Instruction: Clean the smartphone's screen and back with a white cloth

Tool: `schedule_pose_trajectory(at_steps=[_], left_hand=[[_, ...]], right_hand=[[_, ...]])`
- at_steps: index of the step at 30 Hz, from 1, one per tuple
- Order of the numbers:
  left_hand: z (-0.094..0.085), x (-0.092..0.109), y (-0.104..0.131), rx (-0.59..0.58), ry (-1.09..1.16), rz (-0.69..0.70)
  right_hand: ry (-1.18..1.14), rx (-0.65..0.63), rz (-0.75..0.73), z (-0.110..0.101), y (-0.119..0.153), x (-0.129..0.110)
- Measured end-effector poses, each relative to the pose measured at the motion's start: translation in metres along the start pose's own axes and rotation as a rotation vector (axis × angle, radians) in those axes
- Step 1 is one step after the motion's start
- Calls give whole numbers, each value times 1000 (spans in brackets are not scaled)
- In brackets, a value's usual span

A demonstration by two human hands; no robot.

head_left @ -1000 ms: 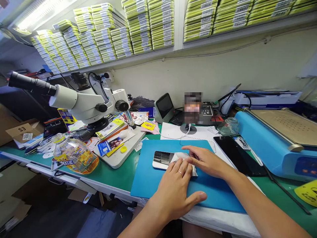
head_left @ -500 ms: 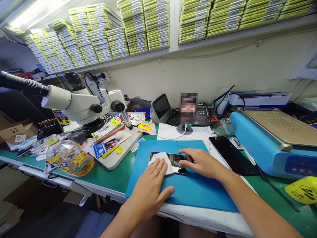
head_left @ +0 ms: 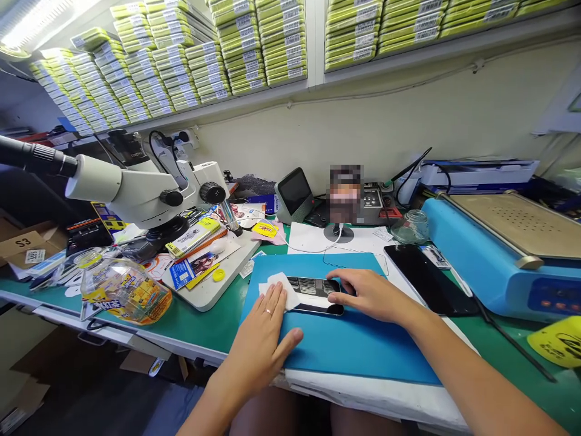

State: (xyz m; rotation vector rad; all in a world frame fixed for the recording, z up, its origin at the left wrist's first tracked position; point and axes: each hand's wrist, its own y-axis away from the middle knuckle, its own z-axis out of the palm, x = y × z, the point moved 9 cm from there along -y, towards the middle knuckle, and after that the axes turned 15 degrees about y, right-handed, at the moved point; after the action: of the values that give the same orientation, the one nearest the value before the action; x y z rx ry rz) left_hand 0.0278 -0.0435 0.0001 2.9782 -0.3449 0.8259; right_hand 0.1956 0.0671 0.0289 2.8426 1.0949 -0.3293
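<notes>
A smartphone [head_left: 313,299] lies flat, reflective face up, on the blue mat [head_left: 340,351], which rests on the green bench [head_left: 204,324]. The left hand [head_left: 259,333] is spread flat, fingers extended together and thumb wide, over a white wipe [head_left: 292,297]. The wipe covers the left end of the smartphone and extends past it onto the mat. The right hand [head_left: 374,297] is at the opposite end, index finger and thumb parted, thumb over the face; grip pressure cannot be determined. A larger black smartphone [head_left: 426,278] lies to the right, beside the blue heating plate unit [head_left: 481,257].
</notes>
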Motion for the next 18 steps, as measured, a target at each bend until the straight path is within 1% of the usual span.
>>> schedule_pose_trajectory(at_steps=[3, 5, 7, 12, 14, 16, 18], left_hand=[[-5, -3, -20, 10, 2, -11], [-6, -3, -25, 29, 2, -9], [-5, -2, -21, 48, 0, -9], [4, -1, 11, 39, -7, -23], [5, -1, 19, 37, -5, -25], [3, -2, 17, 29, -1, -34], [1, -3, 8, 17, 3, -43]], right_hand=[[-16, -3, 7, 1, 0, 2], [-24, -4, 9, 2, 0, 2], [-22, -10, 11, 2, 0, 3], [-3, -15, 7, 1, 1, 0], [-1, -11, 6, 1, 0, 0], [-1, -4, 2, 1, 0, 0], [-2, 0, -1, 1, 0, 0]])
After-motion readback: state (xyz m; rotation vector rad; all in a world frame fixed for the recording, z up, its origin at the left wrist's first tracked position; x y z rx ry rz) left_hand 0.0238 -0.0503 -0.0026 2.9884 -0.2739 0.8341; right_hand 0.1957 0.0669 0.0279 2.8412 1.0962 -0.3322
